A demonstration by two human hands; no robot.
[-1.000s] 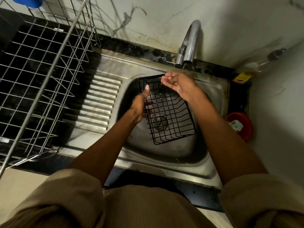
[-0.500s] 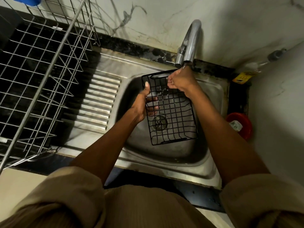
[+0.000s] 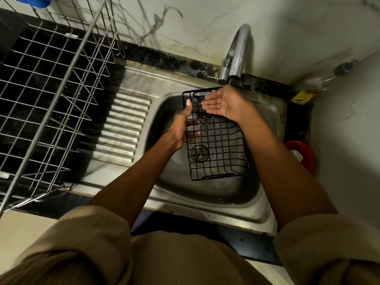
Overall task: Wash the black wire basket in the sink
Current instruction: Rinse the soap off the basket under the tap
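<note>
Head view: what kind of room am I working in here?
Most likely a home kitchen: a steel sink with a ribbed drainboard, a tap on the wall side, and a wire dish rack beside it.

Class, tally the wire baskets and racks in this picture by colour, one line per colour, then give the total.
Black: 1, the black wire basket held over the sink by the left hand.
Silver: 1, the large dish rack on the counter to the left.
Total: 2
</note>
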